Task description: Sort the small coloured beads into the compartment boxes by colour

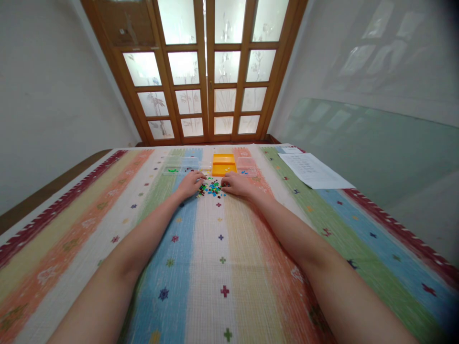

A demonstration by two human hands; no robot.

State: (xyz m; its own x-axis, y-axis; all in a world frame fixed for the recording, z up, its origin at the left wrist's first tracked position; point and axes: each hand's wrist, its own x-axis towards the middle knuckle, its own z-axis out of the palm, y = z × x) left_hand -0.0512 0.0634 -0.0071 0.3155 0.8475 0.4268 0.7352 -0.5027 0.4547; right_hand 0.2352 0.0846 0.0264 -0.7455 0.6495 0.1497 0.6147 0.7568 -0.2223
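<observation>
A loose pile of small coloured pieces [214, 188], blue, green, dark red and others, lies on the striped tablecloth. My left hand [189, 184] rests at the pile's left edge, thumb and forefinger drawn close together. At the right edge is my right hand [237, 184], its fingers curled in over the pieces. Whatever either hand pinches is too small to make out. Just behind the pile sits a yellow-orange plastic tray [224, 159] with compartments. A clear tray [181, 164] holding green and dark pieces stands to its left. Another clear tray [247, 165], with blue pieces, is to its right.
Printed paper sheets [313, 170] lie at the table's right side. The striped tablecloth [210, 277] covers the table up to its far edge. Beyond stand wooden glass-paned doors [208, 86], and a glass sheet [358, 138] leans by the right wall.
</observation>
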